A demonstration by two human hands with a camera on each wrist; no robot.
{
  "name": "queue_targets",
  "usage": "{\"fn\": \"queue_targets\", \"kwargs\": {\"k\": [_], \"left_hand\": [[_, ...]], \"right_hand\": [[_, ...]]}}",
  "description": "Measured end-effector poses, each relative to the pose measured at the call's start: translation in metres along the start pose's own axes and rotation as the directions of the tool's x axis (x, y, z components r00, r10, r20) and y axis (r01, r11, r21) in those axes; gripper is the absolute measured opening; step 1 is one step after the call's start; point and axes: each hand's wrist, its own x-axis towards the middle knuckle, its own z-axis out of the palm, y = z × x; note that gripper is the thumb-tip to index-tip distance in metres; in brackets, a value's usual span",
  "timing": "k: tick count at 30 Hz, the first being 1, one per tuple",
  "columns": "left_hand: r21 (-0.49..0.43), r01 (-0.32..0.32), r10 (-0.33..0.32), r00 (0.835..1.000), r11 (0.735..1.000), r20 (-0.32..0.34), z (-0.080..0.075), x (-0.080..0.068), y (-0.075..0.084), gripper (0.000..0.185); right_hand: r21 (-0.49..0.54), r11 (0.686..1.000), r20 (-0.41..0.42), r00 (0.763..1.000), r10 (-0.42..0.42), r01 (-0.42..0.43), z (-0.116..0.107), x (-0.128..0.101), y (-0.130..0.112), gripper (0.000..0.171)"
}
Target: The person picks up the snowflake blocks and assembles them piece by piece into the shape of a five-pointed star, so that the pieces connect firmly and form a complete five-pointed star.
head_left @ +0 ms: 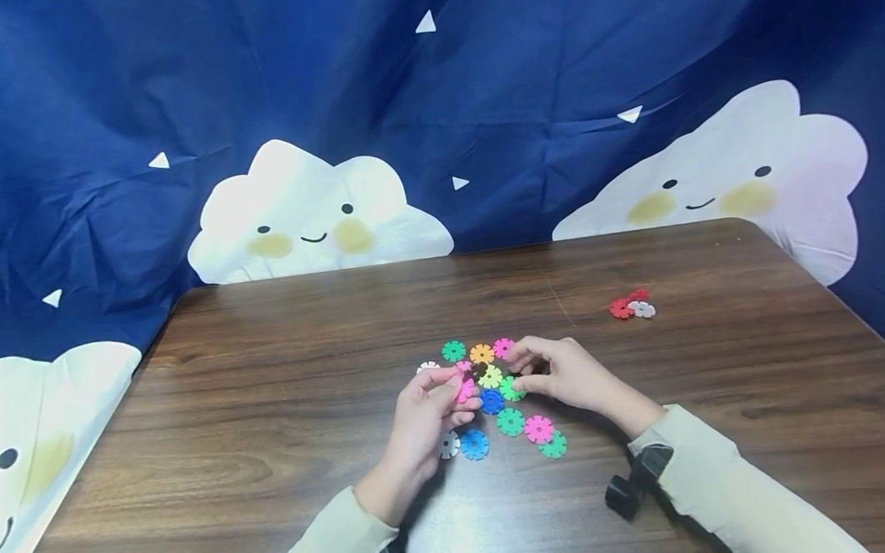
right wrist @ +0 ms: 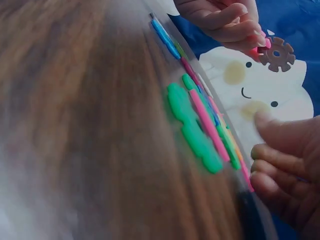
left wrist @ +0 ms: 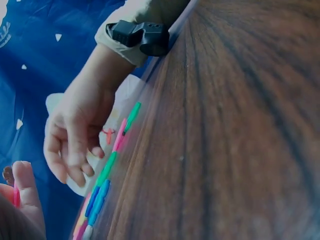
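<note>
My left hand [head_left: 417,416] pinches a pink notched disc [head_left: 465,390] between thumb and fingers, above the tabletop. A brown notched disc [right wrist: 276,54] is joined to the pink one, as the right wrist view shows. On the other side of the disc pile hovers my right hand [head_left: 574,376], its fingers loosely bent and nothing visible between them. Close to its thumb in the head view lie a light green disc [head_left: 512,389] and another pink disc [head_left: 503,348]. Beneath and between the hands are a yellow disc [head_left: 489,377] and a dark blue disc [head_left: 492,402].
More flat discs lie around the hands: orange [head_left: 482,354], green [head_left: 454,351], blue [head_left: 475,444] and several others. Farther back on the right, red discs [head_left: 621,308] sit with a white disc [head_left: 643,309]. A dark blue cloth [head_left: 372,80] hangs behind the wooden table [head_left: 283,385].
</note>
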Motion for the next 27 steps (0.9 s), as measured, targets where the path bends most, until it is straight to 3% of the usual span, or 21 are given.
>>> {"fn": "queue_targets", "kwargs": {"k": [6, 13, 27], "left_hand": [[-0.024, 0.018, -0.018, 1.000, 1.000, 0.019, 0.001, -0.002, -0.001, 0.012], [-0.086, 0.031, -0.028, 0.999, 0.996, 0.034, 0.003, -0.003, -0.001, 0.009], [-0.086, 0.046, -0.042, 0.998, 0.995, 0.038, 0.001, -0.005, -0.003, 0.012]], "right_hand": [[-0.155, 0.987, 0.043, 0.998, -0.033, 0.040, 0.006, 0.001, 0.001, 0.024], [-0.307, 0.950, 0.055, 0.998, -0.043, 0.058, 0.010, 0.000, -0.010, 0.021], [-0.323, 0.944, 0.094, 0.995, -0.036, 0.064, 0.010, 0.001, -0.017, 0.026]]}}
